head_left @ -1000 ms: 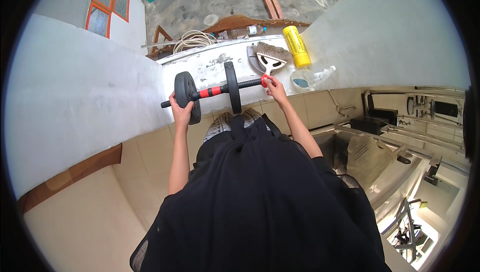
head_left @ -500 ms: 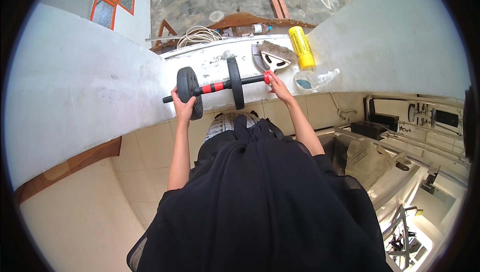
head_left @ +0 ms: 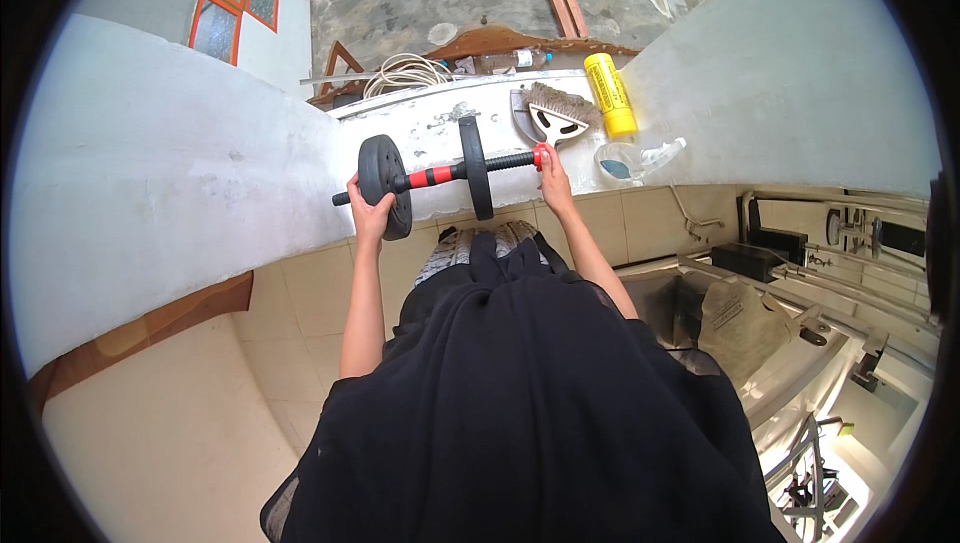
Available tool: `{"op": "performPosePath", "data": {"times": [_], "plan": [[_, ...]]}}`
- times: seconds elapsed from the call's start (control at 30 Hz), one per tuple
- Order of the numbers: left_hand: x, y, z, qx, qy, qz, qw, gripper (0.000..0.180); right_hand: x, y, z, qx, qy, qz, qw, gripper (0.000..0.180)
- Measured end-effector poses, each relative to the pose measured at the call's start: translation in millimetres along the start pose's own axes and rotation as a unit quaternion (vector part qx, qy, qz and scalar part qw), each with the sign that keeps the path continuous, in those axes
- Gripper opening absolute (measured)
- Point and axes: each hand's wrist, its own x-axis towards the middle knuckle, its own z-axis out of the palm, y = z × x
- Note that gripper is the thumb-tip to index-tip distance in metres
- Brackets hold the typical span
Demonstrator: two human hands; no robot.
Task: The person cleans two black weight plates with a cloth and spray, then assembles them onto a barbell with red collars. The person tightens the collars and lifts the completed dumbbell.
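Observation:
A dumbbell (head_left: pixel 432 177) with a black-and-red grip and a black weight plate at each side lies across in front of me, over the near part of the white ledge. My left hand (head_left: pixel 371 209) grips the left plate (head_left: pixel 384 183), thumb on its near face. Near the right end of the threaded bar is a red collar nut (head_left: pixel 541 156), and the fingers of my right hand (head_left: pixel 553 181) are closed on it. The right plate (head_left: pixel 475 168) stands inward of the nut, with bare thread (head_left: pixel 510 161) between them.
On the white ledge (head_left: pixel 420 143) stand a brush with a dustpan (head_left: pixel 556 121), a yellow cylindrical container (head_left: pixel 610 95) and a clear spray bottle (head_left: pixel 640 158). A coiled cable (head_left: pixel 405 75) and a plastic bottle (head_left: pixel 520 60) lie beyond. Metal gym equipment (head_left: pixel 800 253) is at the right.
My right hand has turned on the red nut, its wrist swinging inward and more upright. The left hand keeps its hold on the plate. The whole view has shifted slightly.

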Motion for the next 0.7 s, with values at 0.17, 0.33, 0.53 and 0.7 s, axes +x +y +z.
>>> {"op": "performPosePath", "data": {"times": [0.17, 0.33, 0.53, 0.7], "plan": [[2, -8, -5, 0.011, 0.005, 0.025, 1.0, 0.068, -1, -4, 6, -0.026, 0.001, 0.026, 0.999, 0.051], [5, -14, -5, 0.01, 0.0, 0.018, 1.0, 0.069, 7, -14, -2, 0.036, -0.082, 0.114, 0.989, 0.048], [-1, -9, -5, 0.018, 0.006, 0.022, 1.0, 0.068, 1, -17, -16, 0.135, -0.133, 0.065, 0.98, 0.044], [4, -10, -5, 0.021, -0.005, 0.007, 1.0, 0.069, -11, -6, -27, 0.192, -0.152, 0.019, 0.969, 0.038]]}}
